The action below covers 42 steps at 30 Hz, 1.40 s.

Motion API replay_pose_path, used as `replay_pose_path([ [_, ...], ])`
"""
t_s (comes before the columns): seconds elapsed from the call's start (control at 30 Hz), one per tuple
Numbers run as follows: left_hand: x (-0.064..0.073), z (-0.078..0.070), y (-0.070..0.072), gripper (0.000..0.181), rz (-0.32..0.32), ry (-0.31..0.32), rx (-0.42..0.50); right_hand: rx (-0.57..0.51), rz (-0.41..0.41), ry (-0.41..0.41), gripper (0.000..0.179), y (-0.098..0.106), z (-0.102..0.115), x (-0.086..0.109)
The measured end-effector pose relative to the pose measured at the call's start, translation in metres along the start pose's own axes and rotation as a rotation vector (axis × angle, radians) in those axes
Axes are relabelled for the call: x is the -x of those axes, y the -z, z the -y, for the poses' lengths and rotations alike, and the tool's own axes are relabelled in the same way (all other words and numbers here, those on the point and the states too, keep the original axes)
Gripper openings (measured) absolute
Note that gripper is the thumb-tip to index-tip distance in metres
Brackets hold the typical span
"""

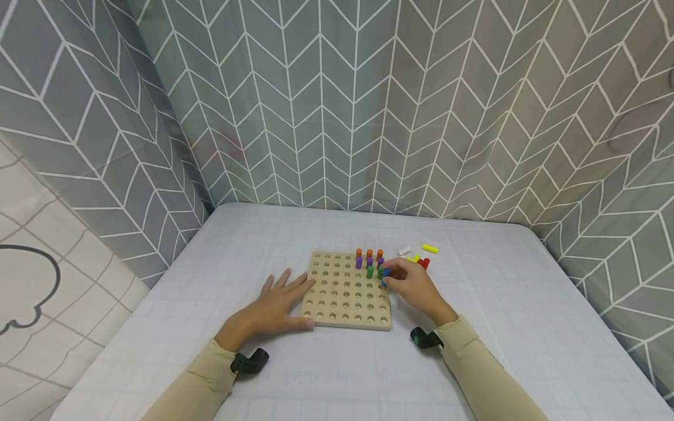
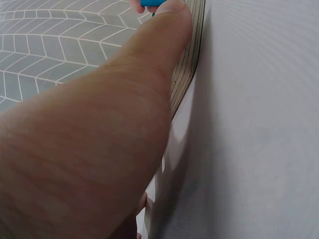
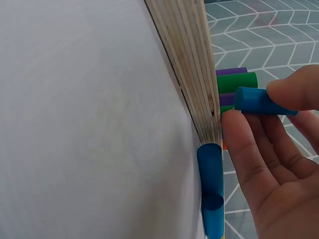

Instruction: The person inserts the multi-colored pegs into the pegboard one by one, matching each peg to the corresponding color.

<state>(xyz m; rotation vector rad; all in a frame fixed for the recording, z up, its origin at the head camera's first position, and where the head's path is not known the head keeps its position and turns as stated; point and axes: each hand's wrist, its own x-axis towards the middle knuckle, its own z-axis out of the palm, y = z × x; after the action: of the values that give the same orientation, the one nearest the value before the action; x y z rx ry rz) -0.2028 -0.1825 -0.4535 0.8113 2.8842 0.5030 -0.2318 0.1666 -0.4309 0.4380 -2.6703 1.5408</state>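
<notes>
A square wooden pegboard [image 1: 337, 304] with rows of round holes lies on the table. My left hand [image 1: 276, 307] is spread flat at its left side, fingertips and thumb touching the edge. Between thumb and fingers my right hand [image 1: 416, 289] pinches a blue peg [image 3: 264, 101] over the board's right side. That peg is tilted, and beside it stand green pegs [image 1: 370, 272]. Behind these come purple pegs [image 1: 359, 263], then a row of orange pegs [image 1: 369, 253] at the far edge. In the right wrist view, two loose blue pegs [image 3: 210, 169] lie beside the board.
Beyond my right hand lie loose pegs: a white peg [image 1: 404, 251], yellow pegs [image 1: 430, 248] and red pegs [image 1: 426, 264]. The white table [image 1: 274, 234] ends at a patterned curtain [image 1: 337, 117] behind. Each wrist carries a dark camera mount [image 1: 250, 362].
</notes>
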Motion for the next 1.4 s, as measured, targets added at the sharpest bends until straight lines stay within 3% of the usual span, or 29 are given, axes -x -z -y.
replay_pose_path([
  [0.77,-0.002,-0.005,0.004,0.104,-0.001,0.0,0.012,0.073,-0.02,0.004,0.024,-0.001,0.001,0.0],
  [1.1,0.008,-0.002,0.001,0.103,-0.002,0.012,0.006,0.052,-0.013,-0.028,0.023,-0.012,0.001,0.003],
  [1.4,0.001,-0.002,0.001,0.103,-0.007,-0.001,-0.001,0.087,-0.019,0.037,0.022,-0.007,0.0,0.003],
])
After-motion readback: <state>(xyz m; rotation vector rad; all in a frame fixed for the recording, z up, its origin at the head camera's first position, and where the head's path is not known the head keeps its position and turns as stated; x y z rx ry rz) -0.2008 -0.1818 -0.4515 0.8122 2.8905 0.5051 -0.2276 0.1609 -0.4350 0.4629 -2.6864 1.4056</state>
